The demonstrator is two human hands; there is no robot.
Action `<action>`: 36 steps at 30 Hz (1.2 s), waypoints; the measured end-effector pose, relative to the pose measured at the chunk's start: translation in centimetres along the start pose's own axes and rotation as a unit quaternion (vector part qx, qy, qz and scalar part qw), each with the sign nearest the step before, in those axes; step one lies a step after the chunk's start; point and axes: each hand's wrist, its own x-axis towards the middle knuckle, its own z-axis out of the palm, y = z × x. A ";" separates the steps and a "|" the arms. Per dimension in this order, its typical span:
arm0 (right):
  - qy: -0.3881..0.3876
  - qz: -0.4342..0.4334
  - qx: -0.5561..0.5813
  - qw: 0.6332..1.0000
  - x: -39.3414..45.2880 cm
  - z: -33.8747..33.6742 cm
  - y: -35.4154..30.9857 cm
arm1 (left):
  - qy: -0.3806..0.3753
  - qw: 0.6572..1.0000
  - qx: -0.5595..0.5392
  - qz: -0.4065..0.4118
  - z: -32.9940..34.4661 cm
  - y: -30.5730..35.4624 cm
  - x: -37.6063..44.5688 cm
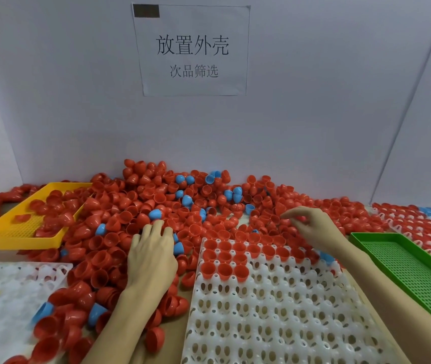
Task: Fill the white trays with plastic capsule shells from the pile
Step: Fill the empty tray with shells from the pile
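The pile of shells lies along the table's far edge, spilling to the white tray at the near edge. The left hand rests on the pile with fingers spread, holding nothing. The right hand, just beyond the tray's far right corner, curls its fingers down among red shells; I cannot tell whether it pinches one.

A single head-worn wide-angle camera is looking forward and down from close above the table, facing the white back wall and its paper sign, taking in both forearms at near range.

Both forearms bare, no sleeves in view; left hand, right hand ungloved, without rings.
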 end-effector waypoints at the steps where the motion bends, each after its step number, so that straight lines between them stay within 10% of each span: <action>1: -0.003 -0.008 0.038 0.999 -1.0 -0.4 -0.6 | 0.009 1.000 -0.004 0.003 -0.2 0.2 -0.1; 6: -0.127 -0.051 0.237 0.962 -5.8 -2.1 -3.6 | 0.100 0.967 -0.211 0.101 -1.6 2.9 -0.5; 12: -0.269 -0.096 0.362 0.887 -8.0 -2.0 -5.0 | -0.010 0.869 -0.430 0.244 -3.2 7.2 -2.7; 15: -0.273 -0.096 0.412 0.864 -8.2 -2.3 -4.9 | -0.043 0.839 -0.518 0.160 -3.3 7.5 -2.9; 22: -0.153 -0.121 0.351 0.916 -8.5 -3.2 -5.6 | -0.286 0.611 -0.737 -0.042 -4.3 7.6 -2.8; 27: -0.133 -0.230 0.184 0.947 -9.2 -2.6 -8.4 | -0.301 0.602 -0.739 -0.039 -3.8 7.7 -2.8; 36: -0.081 -0.179 0.124 0.973 -9.3 0.3 -8.4 | -0.247 0.587 -0.763 -0.107 -3.6 7.5 -2.3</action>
